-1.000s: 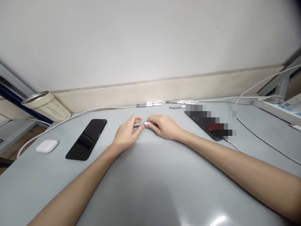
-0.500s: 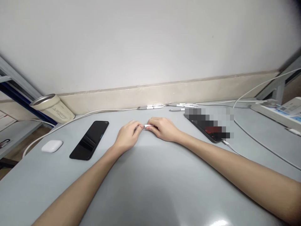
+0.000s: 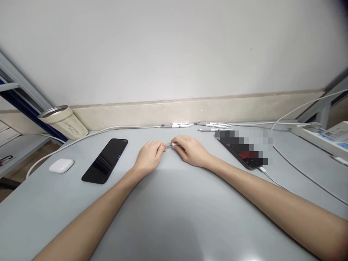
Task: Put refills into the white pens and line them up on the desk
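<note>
Both my hands meet at the middle of the grey table [image 3: 168, 217]. My left hand [image 3: 149, 156] has its fingers curled round one end of a pen [image 3: 170, 145]. My right hand [image 3: 191, 150] pinches the other, white end. Only a short grey and white stretch of the pen shows between the two hands. Several similar grey and white pens [image 3: 190, 125] lie in a row at the back edge of the table, beyond my hands.
A black phone [image 3: 105, 160] lies left of my hands, a white earbud case [image 3: 61, 165] further left. A cream metal cup [image 3: 63, 122] lies tilted at the back left. A second dark phone [image 3: 244, 154] with a cable sits right. White cables [image 3: 304, 172] and a power strip [image 3: 318, 136] lie at the right.
My hands have closed in on each other along the pen, so less of it shows between them. The view has shifted slightly; the things on the table stay put.
</note>
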Tool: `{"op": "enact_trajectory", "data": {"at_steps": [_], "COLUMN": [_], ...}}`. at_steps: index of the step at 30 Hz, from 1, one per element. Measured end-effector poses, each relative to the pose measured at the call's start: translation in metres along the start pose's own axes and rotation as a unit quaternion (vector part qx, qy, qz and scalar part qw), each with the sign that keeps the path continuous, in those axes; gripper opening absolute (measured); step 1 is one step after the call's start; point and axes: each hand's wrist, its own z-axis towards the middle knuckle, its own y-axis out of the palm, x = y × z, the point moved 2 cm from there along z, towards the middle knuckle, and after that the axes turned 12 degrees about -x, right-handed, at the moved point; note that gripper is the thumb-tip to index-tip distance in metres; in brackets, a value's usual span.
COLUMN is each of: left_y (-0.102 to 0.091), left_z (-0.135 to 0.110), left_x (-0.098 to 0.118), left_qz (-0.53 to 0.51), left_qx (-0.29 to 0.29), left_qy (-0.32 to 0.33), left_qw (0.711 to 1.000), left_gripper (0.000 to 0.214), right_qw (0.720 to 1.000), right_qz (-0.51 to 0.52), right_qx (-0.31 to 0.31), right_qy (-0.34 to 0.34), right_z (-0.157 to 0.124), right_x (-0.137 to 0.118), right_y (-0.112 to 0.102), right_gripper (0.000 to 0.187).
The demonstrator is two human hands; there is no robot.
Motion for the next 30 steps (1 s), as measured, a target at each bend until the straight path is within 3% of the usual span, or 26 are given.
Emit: {"op": "enact_trajectory", "data": {"at_steps": [8, 13, 18, 23, 30], "left_y": [-0.002, -0.001, -0.001, -0.002, -0.004], "left_z": [-0.005, -0.004, -0.002, -0.002, -0.004], "left_x": [0.011, 0.012, 0.002, -0.001, 0.003], "left_qz": [0.069, 0.111, 0.057, 0.015, 0.012], "left_qx": [0.01, 0.008, 0.03, 0.045, 0.05], "left_qy": [0.067, 0.051, -0.008, -0.023, 0.02], "left_qw": [0.995, 0.993, 0.998, 0.999, 0.998], "left_gripper": [0.031, 0.029, 0.024, 0.02, 0.019], "right_qw": [0.998, 0.999, 0.998, 0.997, 0.998], "right_qz": [-0.024, -0.026, -0.027, -0.023, -0.018], "right_qx": [-0.041, -0.032, -0.014, -0.003, -0.015], "right_qy": [0.033, 0.033, 0.062, 0.07, 0.052], "right_z": [-0.001, 0.0, 0.0, 0.0, 0.0], "right_x": [-0.004, -0.004, -0.002, -0.002, -0.004], "right_y": [-0.001, -0.001, -0.001, 0.0, -0.001], "right_gripper": [0.023, 0.022, 0.021, 0.021, 0.02]}}
